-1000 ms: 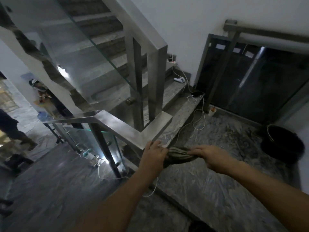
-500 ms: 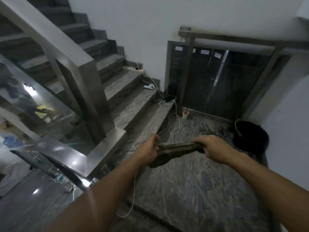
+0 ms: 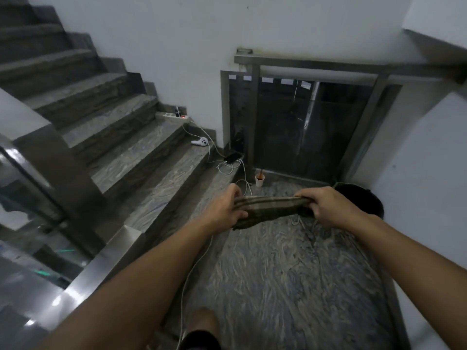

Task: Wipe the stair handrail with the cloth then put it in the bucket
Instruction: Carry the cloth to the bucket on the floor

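Note:
A brownish striped cloth (image 3: 267,209) is stretched between both hands above the marble landing. My left hand (image 3: 225,210) grips its left end and my right hand (image 3: 326,207) grips its right end. The black bucket (image 3: 366,200) stands on the floor at the right wall, just beyond my right hand and partly hidden by it. The steel handrail (image 3: 101,263) runs along the lower left, with its post (image 3: 60,173) rising beside the stairs, well left of the cloth.
Marble stairs (image 3: 131,152) climb to the upper left, carrying a power strip (image 3: 174,116), a white controller (image 3: 201,141) and white cables (image 3: 227,168). A paper cup (image 3: 259,179) sits by a dark glass railing panel (image 3: 303,127). My knee (image 3: 202,327) shows below.
The view has swung right, away from the handrail and toward the landing corner. Both hands carried the cloth off the rail and now hold it stretched close to the bucket.

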`<state>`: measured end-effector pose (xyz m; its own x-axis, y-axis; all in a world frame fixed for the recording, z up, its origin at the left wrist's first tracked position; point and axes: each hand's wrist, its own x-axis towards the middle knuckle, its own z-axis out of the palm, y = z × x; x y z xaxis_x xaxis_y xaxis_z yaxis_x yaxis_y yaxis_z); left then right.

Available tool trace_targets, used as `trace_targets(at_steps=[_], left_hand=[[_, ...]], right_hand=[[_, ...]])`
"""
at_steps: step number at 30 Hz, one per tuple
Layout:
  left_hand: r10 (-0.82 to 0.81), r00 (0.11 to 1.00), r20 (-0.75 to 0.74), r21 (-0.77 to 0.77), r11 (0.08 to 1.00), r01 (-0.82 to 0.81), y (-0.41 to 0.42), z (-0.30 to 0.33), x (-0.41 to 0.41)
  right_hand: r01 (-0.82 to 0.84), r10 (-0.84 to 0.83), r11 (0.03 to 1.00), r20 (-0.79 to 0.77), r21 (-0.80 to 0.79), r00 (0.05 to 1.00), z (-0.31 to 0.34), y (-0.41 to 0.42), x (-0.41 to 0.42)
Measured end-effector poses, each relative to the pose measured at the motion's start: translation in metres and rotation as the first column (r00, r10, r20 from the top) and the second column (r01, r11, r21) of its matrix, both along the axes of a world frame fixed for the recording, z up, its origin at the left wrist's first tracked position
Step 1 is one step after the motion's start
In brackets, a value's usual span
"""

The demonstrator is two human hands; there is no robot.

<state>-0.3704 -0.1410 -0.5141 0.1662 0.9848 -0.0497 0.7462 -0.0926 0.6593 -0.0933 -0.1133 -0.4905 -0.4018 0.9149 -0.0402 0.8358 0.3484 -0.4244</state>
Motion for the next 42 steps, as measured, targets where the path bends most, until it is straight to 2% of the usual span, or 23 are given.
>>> trace_targets(at_steps=[5,11,17,23,30,36,42], left_hand=[[-0.01,1.0,-0.025,0.109,0.994,0.013,0.059,-0.005,0.007],[-0.124,0.984,-0.124,0.068,0.989,0.133,0.159,-0.014,0.001],[-0.222,0.949,-0.222,0.016,0.973,0.231,0.248,0.013,0.01],[-0.256,0.935,-0.244,0.018,0.963,0.268,0.314,0.048,0.037],[-0.34,0.89,-0.302,0.053,0.927,0.372,0.378,0.062,0.099],[-0.408,0.86,-0.307,-0.025,0.907,0.421,0.434,0.043,0.174],[-0.422,0.866,-0.266,-0.091,0.906,0.414,0.501,-0.029,0.256]], right_hand=[[0.07,-0.07,0.998,0.001,-0.002,0.998,-0.007,0.044,0.007],[0.173,-0.168,0.983,0.071,-0.066,0.983,-0.014,0.12,0.002],[0.32,-0.301,0.937,0.135,-0.144,0.944,0.007,0.181,-0.002],[0.403,-0.379,0.909,0.193,-0.105,0.905,0.031,0.224,0.008],[0.478,-0.434,0.873,0.294,-0.094,0.851,0.045,0.264,0.061],[0.554,-0.494,0.81,0.283,-0.193,0.822,0.026,0.308,0.127],[0.615,-0.567,0.77,0.26,-0.171,0.782,-0.042,0.364,0.204]])
